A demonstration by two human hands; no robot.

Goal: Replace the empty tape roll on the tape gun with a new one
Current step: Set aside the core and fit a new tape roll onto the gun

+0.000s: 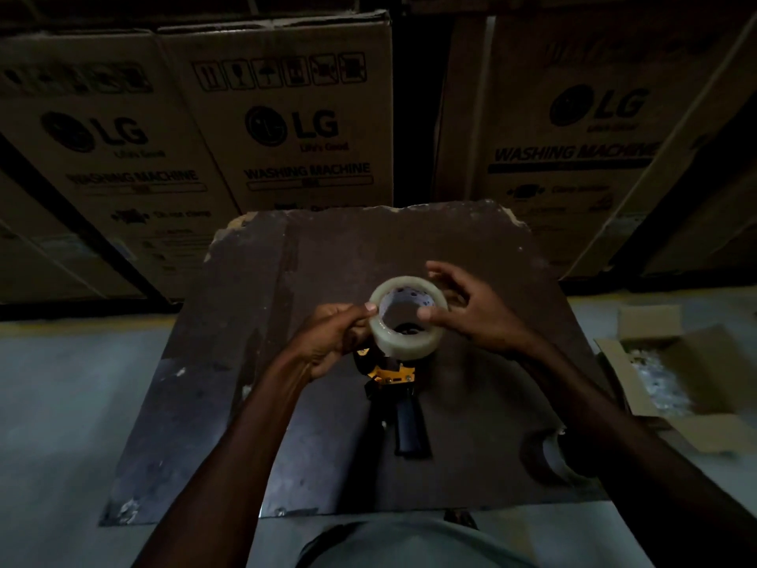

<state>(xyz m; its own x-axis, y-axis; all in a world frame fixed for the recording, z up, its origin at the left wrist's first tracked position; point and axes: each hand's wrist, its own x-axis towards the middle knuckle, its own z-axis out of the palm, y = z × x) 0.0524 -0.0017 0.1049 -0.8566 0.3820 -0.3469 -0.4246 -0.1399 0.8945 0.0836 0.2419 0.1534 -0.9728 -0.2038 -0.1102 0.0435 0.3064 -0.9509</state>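
Head view, dim light. The tape gun (395,397) lies on the dark board (229,362); its front end is hidden behind the clear tape roll (405,321) I hold above it. Right of the gun, near the board's edge, a darker roll (545,457) is hard to make out. Further right sits an open carton (680,375); beyond the board, washing-machine boxes (286,116). My left hand (332,338) pinches the roll's rim, fingers curled. My right hand (475,309) has its thumb inside the core, fingers spread behind.
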